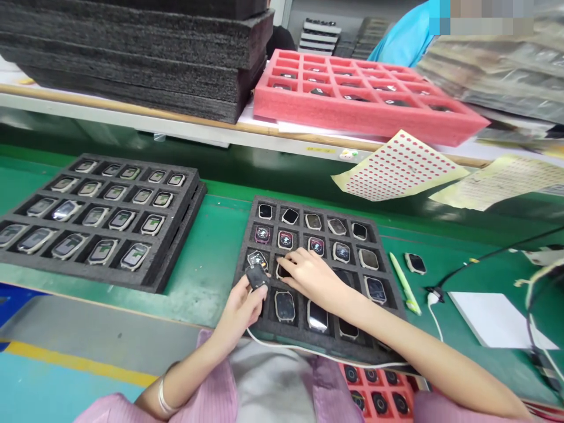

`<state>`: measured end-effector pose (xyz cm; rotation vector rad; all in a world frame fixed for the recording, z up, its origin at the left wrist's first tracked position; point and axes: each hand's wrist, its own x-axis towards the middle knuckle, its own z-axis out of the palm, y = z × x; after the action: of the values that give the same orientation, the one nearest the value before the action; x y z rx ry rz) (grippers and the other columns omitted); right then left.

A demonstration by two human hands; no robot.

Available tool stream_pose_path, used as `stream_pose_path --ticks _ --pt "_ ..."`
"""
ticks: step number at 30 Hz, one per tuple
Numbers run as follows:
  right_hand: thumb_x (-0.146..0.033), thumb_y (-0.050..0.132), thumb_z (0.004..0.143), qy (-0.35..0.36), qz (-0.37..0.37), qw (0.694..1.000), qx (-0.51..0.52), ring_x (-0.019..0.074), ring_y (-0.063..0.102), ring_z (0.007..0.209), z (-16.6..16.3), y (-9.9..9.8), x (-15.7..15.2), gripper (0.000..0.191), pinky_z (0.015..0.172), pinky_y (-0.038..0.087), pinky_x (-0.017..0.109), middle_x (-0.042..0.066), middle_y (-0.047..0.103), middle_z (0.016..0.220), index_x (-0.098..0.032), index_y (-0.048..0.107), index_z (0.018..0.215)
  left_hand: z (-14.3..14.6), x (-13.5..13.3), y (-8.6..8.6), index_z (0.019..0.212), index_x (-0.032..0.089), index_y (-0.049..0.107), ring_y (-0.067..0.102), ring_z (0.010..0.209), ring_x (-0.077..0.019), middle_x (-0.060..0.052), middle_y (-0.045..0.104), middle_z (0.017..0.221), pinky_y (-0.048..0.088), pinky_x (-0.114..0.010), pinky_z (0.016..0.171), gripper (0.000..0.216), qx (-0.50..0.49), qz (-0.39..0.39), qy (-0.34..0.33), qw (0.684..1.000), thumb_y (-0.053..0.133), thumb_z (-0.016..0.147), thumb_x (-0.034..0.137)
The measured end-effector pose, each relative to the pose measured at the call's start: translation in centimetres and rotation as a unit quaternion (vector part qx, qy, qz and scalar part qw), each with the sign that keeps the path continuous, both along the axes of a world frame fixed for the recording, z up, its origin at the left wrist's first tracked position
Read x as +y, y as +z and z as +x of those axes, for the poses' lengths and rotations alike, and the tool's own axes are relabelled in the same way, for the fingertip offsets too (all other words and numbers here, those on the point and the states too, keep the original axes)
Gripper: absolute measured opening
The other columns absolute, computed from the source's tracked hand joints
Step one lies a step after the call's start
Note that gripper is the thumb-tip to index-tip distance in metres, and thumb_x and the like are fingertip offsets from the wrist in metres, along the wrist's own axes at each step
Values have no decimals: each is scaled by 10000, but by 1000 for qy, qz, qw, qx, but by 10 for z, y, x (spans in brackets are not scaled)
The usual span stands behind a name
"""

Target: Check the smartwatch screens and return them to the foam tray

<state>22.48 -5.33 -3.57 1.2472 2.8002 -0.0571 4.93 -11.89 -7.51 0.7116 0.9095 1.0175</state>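
Note:
My left hand (247, 302) is closed, pinching a small black rectangular block (256, 276) over the left edge of a dark grey foam tray (247, 241). Below this hand a white cable (308, 352) comes out; where it joins is hidden. My right hand (308, 273) reaches into the tray with its fingertips closed around a smartwatch (283, 271), mostly covered by the fingers. Beside it, a lit smartwatch (257, 259) shows a dial. More watches lie singly in the cells, several with lit screens and others dark.
Left stands another grey foam tray (154, 276) full of watches. A green pen (405, 284), a loose smartwatch (415, 263) and white paper (500, 320) lie right. The shelf above bears a red foam tray (361, 120) and black foam (145, 70). Dotted sticker sheets (399, 170) hang from its edge.

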Motion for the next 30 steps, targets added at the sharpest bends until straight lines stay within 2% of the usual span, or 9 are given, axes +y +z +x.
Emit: stream_pose_path --ticks 3,6,10,12,15,18,20,25,30 --pt "-204 728 779 -5 -2 1000 18 319 581 868 -2 -4 5 242 743 468 429 148 648 862 -95 650 980 2 6 3 896 168 510 206 369 -31 116 333 495 184 -145 343 299 2 -1 -65 998 637 800 421" --pt "-257 730 775 -10 -7 998 55 286 596 835 3 -3 10 248 741 493 398 127 659 843 -99 659 952 3 13 5 972 170 517 208 363 -26 116 339 525 167 -147 333 306 -10 2 -110 994 645 796 385" --pt "-297 681 820 -15 1 987 159 251 590 905 19 13 11 345 804 506 373 116 653 957 -109 610 1101 1 17 3 967 170 516 265 376 12 54 496 748 198 -136 328 313 1 25 -146 989 683 772 350" --pt "-296 654 843 20 -18 969 246 242 578 936 24 24 9 370 818 505 378 118 632 1015 -129 578 1164 -1 18 0 1007 168 514 320 369 19 16 541 854 242 -136 319 351 21 45 -179 983 685 772 365" --pt "-280 630 860 108 -69 957 262 249 560 966 21 33 2 361 829 492 398 126 612 1061 -141 565 1187 -2 17 -5 1157 156 480 352 343 -3 28 545 746 291 -144 317 472 33 72 -209 975 657 798 406" --pt "-233 572 896 156 -60 963 209 277 536 1016 13 28 -4 307 859 459 455 151 616 1105 -113 563 1178 1 17 -7 1208 130 463 333 312 -28 85 457 544 296 -149 318 504 53 87 -194 976 602 838 443" --pt "-234 550 914 157 -42 965 207 284 530 1022 8 20 -6 290 872 446 475 157 621 1112 -97 563 1170 3 16 -8 1171 125 487 324 291 -40 103 410 475 279 -150 304 470 74 90 -170 979 568 856 464" --pt "-286 530 940 122 -9 956 268 267 541 987 5 2 -12 294 874 464 449 152 627 1086 -98 561 1164 5 13 -9 1090 118 522 288 265 -40 115 372 418 229 -145 279 412 91 74 -105 987 547 868 465" --pt "-327 589 908 116 -28 938 326 263 548 993 7 -7 -18 382 860 485 431 140 630 1094 -114 523 1218 4 9 -8 907 124 550 241 264 -25 111 359 397 182 -146 279 327 75 62 -103 990 556 867 449"
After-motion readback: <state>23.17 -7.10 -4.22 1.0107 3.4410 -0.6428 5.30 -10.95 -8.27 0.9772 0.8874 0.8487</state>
